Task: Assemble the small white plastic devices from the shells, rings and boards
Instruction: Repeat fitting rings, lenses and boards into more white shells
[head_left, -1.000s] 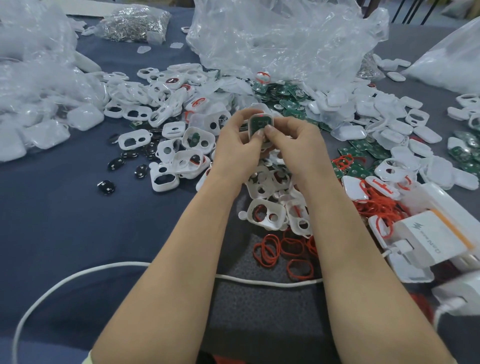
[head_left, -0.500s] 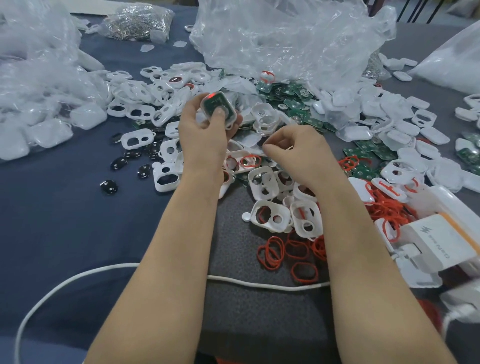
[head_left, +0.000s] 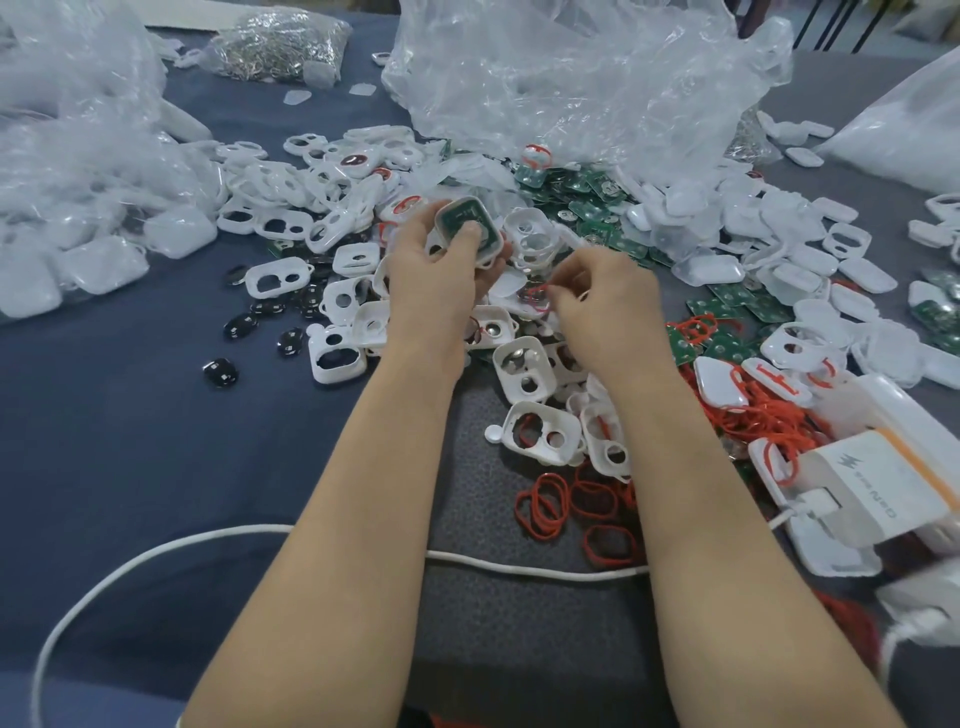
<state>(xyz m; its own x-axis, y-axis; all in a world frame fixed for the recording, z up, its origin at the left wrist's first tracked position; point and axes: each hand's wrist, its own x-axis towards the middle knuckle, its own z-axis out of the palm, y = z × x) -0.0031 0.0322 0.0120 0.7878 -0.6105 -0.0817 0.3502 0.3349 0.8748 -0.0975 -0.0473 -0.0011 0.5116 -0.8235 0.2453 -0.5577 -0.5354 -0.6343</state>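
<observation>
1. While the left hand (head_left: 441, 280) grips a white shell (head_left: 492, 245) raised just above the heap, the thumb presses on the green board (head_left: 460, 217) seated inside. The open face is turned toward the camera.
2. The right hand (head_left: 608, 296) sits lower, just right of the left and touching the heap. Its fingers are curled, with the tips pinching a red ring (head_left: 540, 293). I cannot tell whether the ring is lifted free.
3. Key relation: the ring lies to the right of the held shell and slightly nearer the body, close beside the left palm. The right hand is the nearer one. The shell's long axis appears to run from far-left to near-right, so its near end points roughly at the ring.
4. Judgement: the board is in and the ring is next. The coming move is probably a short carry leftward and up to the shell's rim.
5. Stock:
   - Empty shells (head_left: 540, 431) lie between the forearms.
   - Loose rings (head_left: 545, 501) lie by the right forearm.
   - Spare boards (head_left: 587, 192) lie beyond the fingertips.
   - Black oval pieces (head_left: 221, 371) lie well left of the left arm.
   - A clear bag (head_left: 571, 78) lies far beyond both hands.
   - A white cable (head_left: 519, 569) runs under both forearms.
6. Risk, judged: the ring is thin and floppy, so it may snag on neighbouring parts or twist before it seats.
</observation>
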